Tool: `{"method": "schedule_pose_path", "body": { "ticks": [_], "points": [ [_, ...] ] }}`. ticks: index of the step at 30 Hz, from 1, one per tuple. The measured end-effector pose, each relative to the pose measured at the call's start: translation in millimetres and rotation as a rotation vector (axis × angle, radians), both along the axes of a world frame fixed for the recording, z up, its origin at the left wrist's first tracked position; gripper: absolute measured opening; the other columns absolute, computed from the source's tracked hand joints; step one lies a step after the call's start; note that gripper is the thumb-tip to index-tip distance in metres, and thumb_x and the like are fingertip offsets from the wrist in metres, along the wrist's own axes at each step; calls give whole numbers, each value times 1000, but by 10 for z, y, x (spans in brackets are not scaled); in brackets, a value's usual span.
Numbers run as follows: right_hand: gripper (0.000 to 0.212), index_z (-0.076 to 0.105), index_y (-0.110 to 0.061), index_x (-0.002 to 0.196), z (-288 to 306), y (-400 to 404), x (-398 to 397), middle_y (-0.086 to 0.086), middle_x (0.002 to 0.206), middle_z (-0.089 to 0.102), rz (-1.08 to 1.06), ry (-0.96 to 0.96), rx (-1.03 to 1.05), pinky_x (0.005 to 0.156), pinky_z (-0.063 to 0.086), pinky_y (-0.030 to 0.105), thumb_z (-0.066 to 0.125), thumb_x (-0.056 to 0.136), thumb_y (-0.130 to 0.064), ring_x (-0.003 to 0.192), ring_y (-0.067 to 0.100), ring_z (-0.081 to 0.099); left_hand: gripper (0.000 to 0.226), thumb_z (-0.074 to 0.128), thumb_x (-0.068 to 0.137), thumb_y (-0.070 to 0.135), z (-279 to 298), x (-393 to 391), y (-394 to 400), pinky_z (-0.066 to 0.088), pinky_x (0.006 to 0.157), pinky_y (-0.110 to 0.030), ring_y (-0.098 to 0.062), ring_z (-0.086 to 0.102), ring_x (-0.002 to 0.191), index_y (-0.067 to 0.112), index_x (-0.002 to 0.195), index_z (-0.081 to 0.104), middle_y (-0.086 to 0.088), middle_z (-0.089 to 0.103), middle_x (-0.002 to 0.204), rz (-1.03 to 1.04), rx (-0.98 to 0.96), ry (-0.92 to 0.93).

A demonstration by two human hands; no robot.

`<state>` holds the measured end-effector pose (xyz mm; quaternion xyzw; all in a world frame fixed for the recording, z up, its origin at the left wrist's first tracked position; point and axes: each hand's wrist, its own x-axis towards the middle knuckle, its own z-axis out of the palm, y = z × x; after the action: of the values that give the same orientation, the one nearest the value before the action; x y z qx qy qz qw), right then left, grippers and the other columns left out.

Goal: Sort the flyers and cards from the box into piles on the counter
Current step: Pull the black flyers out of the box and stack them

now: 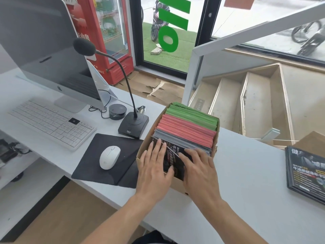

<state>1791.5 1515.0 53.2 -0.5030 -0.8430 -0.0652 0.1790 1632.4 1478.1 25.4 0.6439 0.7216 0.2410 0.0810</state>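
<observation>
Head view
Counter (246,182): white, running from 9 o'clock across to 4 o'clock of the frame.
Cardboard box (177,184): stands on the counter at frame centre, open at the top, packed with upright paper in three colour bands.
Green flyers (193,116): far end of the box, at 12 o'clock from the hands.
Red flyers (186,131): middle band, between the green flyers and the dark ones.
Dark flyers (171,155): near end of the box, directly under both hands, the front sheets tilted toward the person.
Left hand (154,166): fingers straight and spread, lying on the front dark flyer, thumb against its lower edge; it grips nothing.
Right hand (198,166): fingers slightly bent, tips pressed onto the top edges of the dark flyers at 1 o'clock from the left hand; whether it pinches a sheet cannot be told.
Sorted pile (306,173): dark flyers stacked flat on the counter at 3 o'clock, well apart from the box.
Mouse (110,157): white, on a black mouse pad (98,166) at 9 o'clock from the box.
Desk microphone (133,126): its base just beside the box's far left corner.
</observation>
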Motion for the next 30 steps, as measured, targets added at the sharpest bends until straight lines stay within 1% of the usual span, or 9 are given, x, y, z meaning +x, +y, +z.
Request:
{"method": "schedule_pose_path", "body": {
  "ticks": [5, 11, 17, 22, 24, 25, 27, 28, 30],
  "points": [
    [62, 60, -15, 137, -55, -75, -4, 6, 145, 55, 7, -40, -15, 106, 44, 43, 69, 76, -8, 133, 28, 51, 74, 36, 95, 48, -22, 28, 6, 8, 127, -42, -8, -6, 155, 23, 161, 12, 8, 2, 169, 24, 6, 23],
    [56, 65, -13, 129, -5, -64, 16, 3, 130, 63, 51, -3, 19, 104, 43, 39, 73, 73, -8, 120, 26, 58, 74, 35, 95, 48, -52, 33, 10, 9, 126, -41, -9, -1, 155, 22, 161, 15, 6, 7, 169, 23, 26, 24],
    [66, 53, -23, 140, 44, -215, -67, -7, 108, 64, 38, 273, -186, 64, 55, 27, 72, 81, -3, 83, 16, 64, 75, 44, 96, 43, -25, 12, -8, 10, 126, -43, -8, -2, 155, 21, 161, 14, 7, 6, 169, -5, 51, -10],
    [38, 54, -42, 116, 196, -161, 96, -22, 97, 72, -14, 337, -269, 62, 50, 22, 67, 90, -18, 77, 8, 67, 85, 62, 91, 43, 236, 14, 28, 4, 126, -51, -16, -15, 154, 21, 160, 18, 0, 2, 169, -20, 36, -6],
    [42, 61, -41, 111, 388, -151, 182, -25, 95, 71, 53, 331, -245, 59, 51, 20, 74, 82, -13, 78, 4, 65, 82, 75, 82, 44, 503, -42, 101, 7, 126, -52, -23, 6, 156, 22, 153, 39, -4, 29, 163, -175, 123, 113],
    [43, 64, -41, 110, 525, -134, 224, -26, 97, 71, 104, 343, -243, 60, 53, 21, 75, 80, -11, 82, 2, 64, 69, 78, 80, 46, 654, -65, 147, 18, 124, -51, -22, 31, 149, 24, 141, 55, -1, 52, 148, -281, 174, 178],
    [41, 68, -41, 109, 821, -84, 340, -28, 100, 70, 176, 390, -237, 65, 55, 23, 75, 80, -13, 86, -3, 62, 32, 73, 81, 56, 995, -86, 227, 45, 102, -37, -13, 68, 98, 31, 100, 73, 12, 73, 93, -405, 269, 294],
    [38, 69, -41, 108, 972, -81, 402, -29, 100, 69, 182, 434, -248, 67, 55, 23, 75, 81, -15, 85, -4, 62, 33, 66, 83, 64, 1173, -70, 261, 48, 80, -31, -11, 65, 73, 31, 81, 71, 14, 66, 72, -412, 268, 336],
    [36, 71, -39, 102, 1244, -86, 549, -25, 95, 70, 136, 646, -289, 67, 53, 23, 80, 79, -13, 81, 0, 65, 52, 51, 84, 76, 1467, 17, 301, 36, 54, -28, -9, 49, 54, 28, 65, 59, 15, 52, 56, -416, 221, 311]
  ]
}}
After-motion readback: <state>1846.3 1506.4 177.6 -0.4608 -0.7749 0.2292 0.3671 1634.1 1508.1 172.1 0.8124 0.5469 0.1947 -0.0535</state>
